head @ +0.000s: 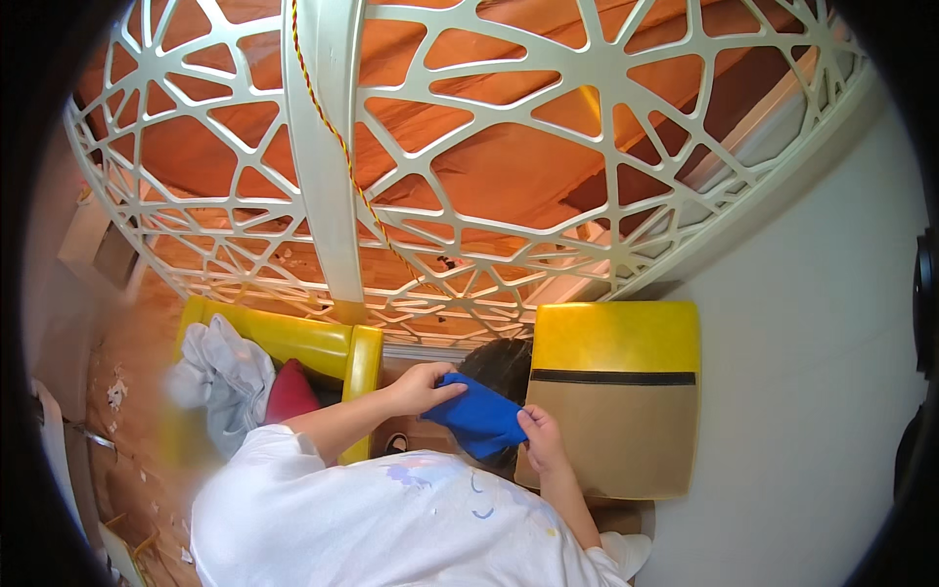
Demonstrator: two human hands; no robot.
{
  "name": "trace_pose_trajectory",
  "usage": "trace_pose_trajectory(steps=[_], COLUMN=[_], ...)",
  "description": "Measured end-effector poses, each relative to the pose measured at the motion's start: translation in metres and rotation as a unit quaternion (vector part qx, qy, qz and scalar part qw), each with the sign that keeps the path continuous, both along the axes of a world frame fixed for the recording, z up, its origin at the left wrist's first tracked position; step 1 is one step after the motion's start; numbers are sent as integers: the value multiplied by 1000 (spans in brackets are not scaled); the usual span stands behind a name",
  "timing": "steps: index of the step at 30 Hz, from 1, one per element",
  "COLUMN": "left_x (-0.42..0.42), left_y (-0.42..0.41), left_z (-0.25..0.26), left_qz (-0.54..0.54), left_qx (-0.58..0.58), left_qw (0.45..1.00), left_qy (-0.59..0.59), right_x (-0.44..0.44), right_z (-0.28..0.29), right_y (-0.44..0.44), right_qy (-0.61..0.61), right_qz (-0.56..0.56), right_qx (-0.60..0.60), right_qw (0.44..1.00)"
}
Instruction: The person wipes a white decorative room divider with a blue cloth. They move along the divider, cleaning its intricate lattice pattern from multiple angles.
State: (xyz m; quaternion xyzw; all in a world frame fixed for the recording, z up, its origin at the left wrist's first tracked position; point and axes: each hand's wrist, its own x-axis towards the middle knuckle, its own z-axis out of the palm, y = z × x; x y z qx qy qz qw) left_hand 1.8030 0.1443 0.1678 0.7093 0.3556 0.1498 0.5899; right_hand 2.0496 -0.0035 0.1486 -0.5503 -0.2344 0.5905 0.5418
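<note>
A blue cloth (480, 414) is stretched between my two hands, in front of my white T-shirt. My left hand (429, 389) pinches its upper left corner, thumb on top. The right edge of the cloth is gripped by my right hand (541, 436), beside a yellow and tan padded seat (616, 433) with a black strip across it. Beneath the cloth lies a dark, round, shiny thing (495, 367), partly hidden; I cannot tell what it is.
A white openwork lattice partition (418, 158) stands ahead, with a twisted red-yellow cord (337, 139) hanging down it. At left, a yellow armchair (293, 330) holds a grey-white garment (235, 374) and a red cushion (291, 392). Scraps dot the wooden floor. A pale wall (799, 330) rises at right.
</note>
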Motion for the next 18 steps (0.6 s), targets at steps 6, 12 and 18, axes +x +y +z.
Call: trace_pose_trajectory(steps=[6, 12, 18], left_x=[27, 15, -11], left_y=[-17, -30, -4], left_z=[20, 7, 20], left_qz=[133, 294, 361], left_qx=[-107, -220, -205], left_qw=[979, 908, 878], left_qy=[-114, -200, -237], right_x=[12, -33, -45], right_z=[-4, -16, -4], right_y=[37, 68, 127], right_qy=[367, 178, 233], right_qz=[62, 255, 133], right_qx=[75, -11, -46], right_qw=[925, 950, 962])
